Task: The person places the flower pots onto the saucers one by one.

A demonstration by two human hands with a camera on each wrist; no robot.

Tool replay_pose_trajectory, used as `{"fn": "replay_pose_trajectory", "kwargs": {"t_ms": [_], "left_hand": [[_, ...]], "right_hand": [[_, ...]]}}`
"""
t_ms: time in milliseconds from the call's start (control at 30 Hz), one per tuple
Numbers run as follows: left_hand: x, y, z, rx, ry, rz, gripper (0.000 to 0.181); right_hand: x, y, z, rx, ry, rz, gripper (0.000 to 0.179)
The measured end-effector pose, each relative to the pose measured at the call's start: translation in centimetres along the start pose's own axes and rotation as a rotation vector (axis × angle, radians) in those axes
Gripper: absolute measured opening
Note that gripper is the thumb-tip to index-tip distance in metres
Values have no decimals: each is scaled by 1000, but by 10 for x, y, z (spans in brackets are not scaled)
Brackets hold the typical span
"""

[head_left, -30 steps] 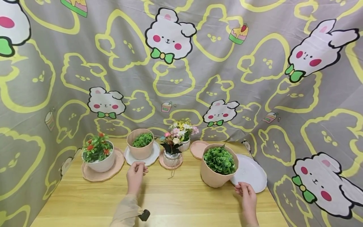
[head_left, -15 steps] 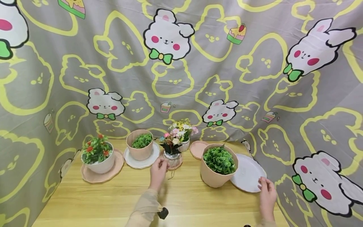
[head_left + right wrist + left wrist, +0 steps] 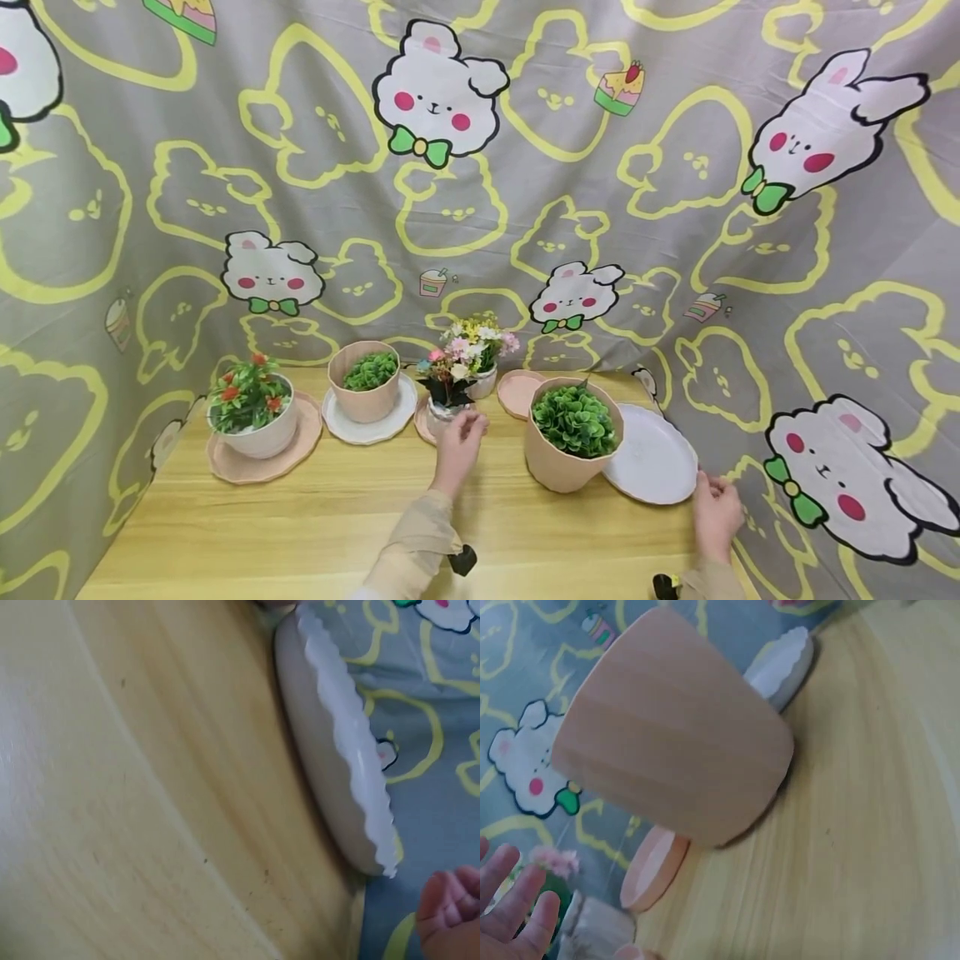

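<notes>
In the head view my left hand (image 3: 459,450) hovers in front of a small white pot of mixed artificial flowers (image 3: 453,375), partly covering it. Its fingers spread loosely and hold nothing in the left wrist view. A large pink pot (image 3: 558,467) full of green leaves stands to its right; its plain side fills much of the left wrist view. My right hand (image 3: 717,508) is at the right rim of a white scalloped plate (image 3: 660,458), fingers loosely bent. In the right wrist view that hand appears beyond the plate's end, with a gap between.
On the left, a white pot of red flowers (image 3: 258,433) stands on a pink plate (image 3: 306,433). Beside it a smaller pink pot (image 3: 367,404) sits on a white plate (image 3: 341,429). A pink saucer (image 3: 517,392) lies behind the large pot. Patterned cloth (image 3: 442,208) surrounds the wooden table (image 3: 300,533).
My left hand has moved right, from before the smaller pink pot to the small flower pot. My right hand has shifted right along the white plate's edge. The pots stay in place.
</notes>
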State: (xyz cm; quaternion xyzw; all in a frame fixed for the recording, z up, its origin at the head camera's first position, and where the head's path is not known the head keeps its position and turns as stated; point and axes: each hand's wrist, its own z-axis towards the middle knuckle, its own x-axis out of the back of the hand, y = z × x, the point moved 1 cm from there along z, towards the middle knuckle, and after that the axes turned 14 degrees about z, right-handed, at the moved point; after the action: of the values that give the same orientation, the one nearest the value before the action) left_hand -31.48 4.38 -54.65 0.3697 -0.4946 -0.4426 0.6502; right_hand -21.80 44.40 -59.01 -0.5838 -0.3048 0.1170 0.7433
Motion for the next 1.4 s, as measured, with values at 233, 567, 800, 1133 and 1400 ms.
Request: {"fn": "replay_pose_trajectory", "kwargs": {"t_ms": [233,567,800,1133,1400], "left_hand": [[-27,14,-5,20,-60,40,25],[-62,18,-11,85,-162,-20,33],[-79,20,-8,153,-215,-91,45],[-96,20,6,199,-180,0,47],[-103,30,9,150,-126,101,45]], "right_hand": [[-1,13,5,-81,-100,-67,54],[-7,20,6,-126,-170,-96,57],[-13,23,4,-87,-162,-67,47],[-14,25,0,-121,-203,-43,43],[-15,27,1,-152,-225,-23,42]]}}
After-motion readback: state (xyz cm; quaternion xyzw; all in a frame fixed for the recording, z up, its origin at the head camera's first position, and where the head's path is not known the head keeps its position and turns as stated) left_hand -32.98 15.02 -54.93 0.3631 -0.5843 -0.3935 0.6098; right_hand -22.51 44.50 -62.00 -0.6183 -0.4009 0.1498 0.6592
